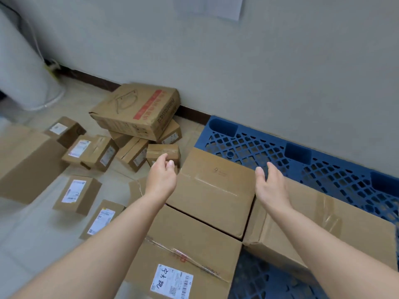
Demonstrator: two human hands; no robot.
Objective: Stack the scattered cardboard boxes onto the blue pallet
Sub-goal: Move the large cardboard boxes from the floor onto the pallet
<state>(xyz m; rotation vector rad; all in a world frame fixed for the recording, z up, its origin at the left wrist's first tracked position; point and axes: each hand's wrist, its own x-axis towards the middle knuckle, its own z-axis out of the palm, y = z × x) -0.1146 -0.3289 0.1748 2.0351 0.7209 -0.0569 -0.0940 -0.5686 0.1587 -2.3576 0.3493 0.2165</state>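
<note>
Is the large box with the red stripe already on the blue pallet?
No, the red-striped box rests on smaller boxes off to the left of the blue pallet.

A pale grey wall (280,61) with a dark skirting board (97,79) meets a beige tiled floor (64,100).

Two arms of one person show, both bare from the wrist down to the lower edge of the view. The left forearm (103,240) and the right forearm (323,244) are smooth and slim, widening toward the elbow. The left hand (160,178) and the right hand (271,186) are bare too, with short, rounded fingernails. The fingertips look slightly blurred.
</note>
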